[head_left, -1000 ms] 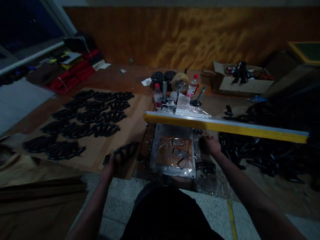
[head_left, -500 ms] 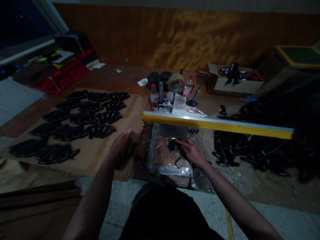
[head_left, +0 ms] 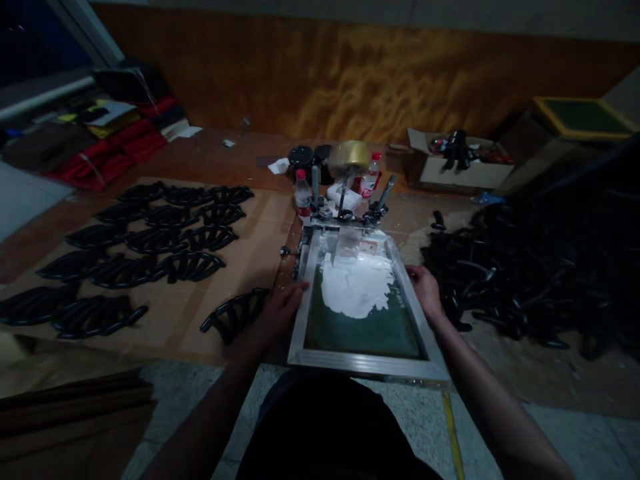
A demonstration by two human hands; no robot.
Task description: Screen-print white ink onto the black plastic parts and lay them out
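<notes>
A metal-framed printing screen [head_left: 367, 363] lies flat in front of me, with green mesh and a patch of white ink [head_left: 356, 287] on it. My left hand [head_left: 283, 308] rests against the frame's left rail. Holding the right rail is my right hand [head_left: 425, 290]. A black leaf-shaped plastic part [head_left: 235, 313] lies on the brown sheet just left of my left hand. The frame's far end meets a hinge clamp [head_left: 345, 215].
Rows of black leaf-shaped parts [head_left: 145, 247] cover the brown sheet [head_left: 175, 327] at left. A large heap of black parts [head_left: 525, 267] lies at right. Bottles [head_left: 301, 189], jars and a tape roll [head_left: 350, 155] stand behind the screen. A cardboard box [head_left: 460, 167] sits at the back right.
The screen frame, raised before, has swung down flat over the base plate. My left hand let go of a black part on the sheet and both hands moved to the frame's side rails.
</notes>
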